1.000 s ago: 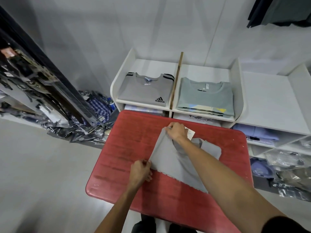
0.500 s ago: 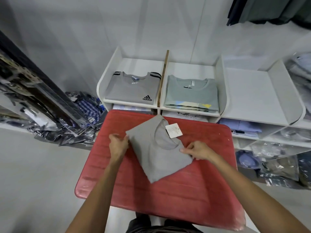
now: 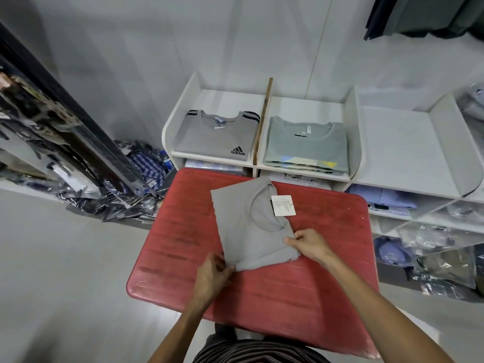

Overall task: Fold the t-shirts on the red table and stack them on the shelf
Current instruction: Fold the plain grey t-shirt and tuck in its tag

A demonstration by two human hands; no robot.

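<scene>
Red table (image 3: 301, 279): rounded corners, bare surface open from 3 through 9 o'clock of the shirt; far edge sits just before the shelf.
White shelf (image 3: 353, 132), 12 o'clock: left bay holds a folded grey striped shirt (image 3: 217, 134); next bay a stack of folded shirts (image 3: 306, 145); right bay bare.
Bagged clothes (image 3: 117, 189), floor, 10 o'clock.
Grey t-shirt (image 3: 246, 231): folded to a rectangle, neckline up, lying on the table's far half.
Left hand (image 3: 212, 276): fingers pinching the shirt's near corner.
Right hand (image 3: 311, 244): fingers pinching its right edge.
Paper tag (image 3: 282, 205): at the collar.
</scene>
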